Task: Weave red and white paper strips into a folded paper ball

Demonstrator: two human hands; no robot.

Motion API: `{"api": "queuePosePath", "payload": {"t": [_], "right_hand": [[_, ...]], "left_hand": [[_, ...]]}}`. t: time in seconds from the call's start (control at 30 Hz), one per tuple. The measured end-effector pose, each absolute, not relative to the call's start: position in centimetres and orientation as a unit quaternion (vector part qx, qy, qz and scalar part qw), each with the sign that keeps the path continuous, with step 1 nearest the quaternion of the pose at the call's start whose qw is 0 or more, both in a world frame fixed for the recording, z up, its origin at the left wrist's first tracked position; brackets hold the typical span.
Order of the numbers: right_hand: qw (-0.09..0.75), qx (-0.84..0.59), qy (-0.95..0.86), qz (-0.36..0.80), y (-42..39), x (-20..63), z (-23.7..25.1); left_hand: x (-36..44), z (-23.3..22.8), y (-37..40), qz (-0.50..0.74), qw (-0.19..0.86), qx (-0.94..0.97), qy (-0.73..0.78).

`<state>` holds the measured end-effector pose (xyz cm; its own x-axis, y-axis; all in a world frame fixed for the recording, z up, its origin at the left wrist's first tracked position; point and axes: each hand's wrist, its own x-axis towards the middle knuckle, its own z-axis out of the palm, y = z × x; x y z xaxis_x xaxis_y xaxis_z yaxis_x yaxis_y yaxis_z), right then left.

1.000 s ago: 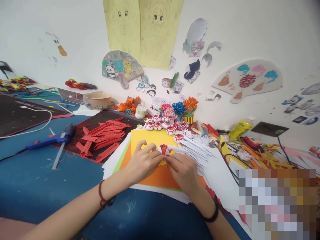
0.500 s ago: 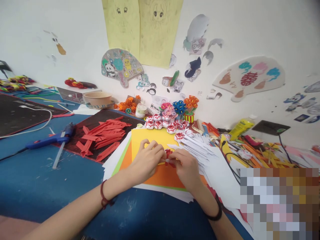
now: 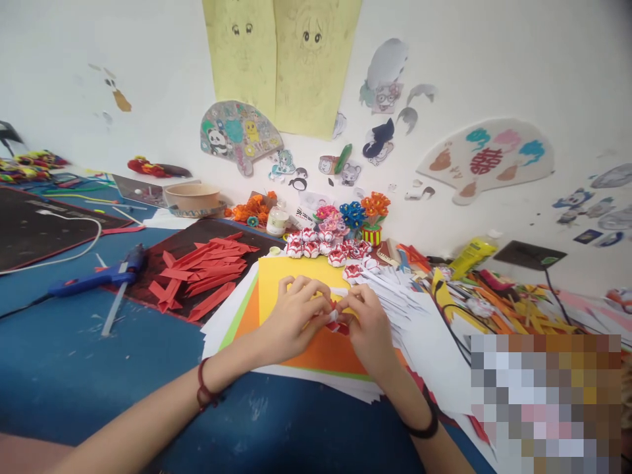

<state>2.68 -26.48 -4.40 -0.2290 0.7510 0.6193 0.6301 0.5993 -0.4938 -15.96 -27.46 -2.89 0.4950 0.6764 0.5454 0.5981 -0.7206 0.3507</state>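
Between my two hands is a small red and white folded paper piece [image 3: 334,316], partly hidden by the fingers. My left hand [image 3: 299,313] pinches its left side, and my right hand [image 3: 369,329] pinches its right side. Both hands are over a stack of coloured paper sheets [image 3: 316,355], yellow, orange, green and white. Beyond them several finished red and white paper flowers [image 3: 338,255] stand in a cluster. Folded white paper strips [image 3: 395,296] lie just right of my right hand. A pile of folded red paper strips [image 3: 202,266] lies to the left on a dark mat.
A blue glue gun [image 3: 99,280] with a glue stick rests at the left. Behind are a round bowl [image 3: 192,199], a small white bottle [image 3: 277,220] and bright craft flowers [image 3: 353,214]. On the right are a yellow bottle [image 3: 473,257], cables and yellow-orange strips [image 3: 523,306].
My fingers have shifted slightly on the red and white paper piece, and its white part shows more. My right hand's fingers have risen a little. The view has moved slightly.
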Motion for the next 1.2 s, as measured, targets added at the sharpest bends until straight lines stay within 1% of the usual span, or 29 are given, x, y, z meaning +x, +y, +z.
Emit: {"api": "queuePosePath", "payload": {"t": [0.1, 0.2, 0.23, 0.33, 0.43, 0.53, 0.67, 0.77, 0.93, 1.2], "right_hand": [[0.456, -0.444, -0.771, 0.022, -26.7, 2.7, -3.9], [0.497, -0.440, -0.748, -0.019, -27.1, 2.7, -3.4], [0.499, -0.433, -0.750, -0.030, -27.2, 2.7, -3.3], [0.460, -0.406, -0.786, -0.070, -27.5, 2.5, -3.6], [0.422, -0.395, -0.810, -0.100, -27.5, 2.3, -4.2], [0.406, -0.383, -0.822, -0.110, -27.4, 2.2, -4.4], [0.387, -0.358, -0.838, -0.140, -27.3, 2.0, -4.5], [0.376, -0.336, -0.852, -0.138, -27.3, 1.9, -4.5], [0.360, -0.302, -0.877, -0.102, -27.4, 1.9, -4.4], [0.382, -0.324, -0.855, -0.137, -27.5, 1.5, -5.6]], "left_hand": [[-15.8, -2.9, -27.5, 0.362, 0.078, 0.839, 0.399], [-15.7, -3.0, -27.4, 0.396, 0.071, 0.807, 0.432], [-15.7, -3.0, -27.4, 0.408, 0.068, 0.799, 0.437], [-15.8, -2.8, -27.3, 0.433, 0.075, 0.782, 0.442], [-15.9, -2.5, -27.3, 0.431, 0.103, 0.784, 0.435], [-16.1, -2.2, -27.3, 0.424, 0.129, 0.785, 0.433], [-16.2, -2.0, -27.2, 0.422, 0.131, 0.774, 0.453], [-16.4, -1.9, -27.2, 0.407, 0.125, 0.778, 0.462], [-16.9, -1.7, -27.2, 0.409, 0.108, 0.776, 0.468], [-17.1, -1.6, -27.2, 0.420, 0.105, 0.774, 0.463]]}}
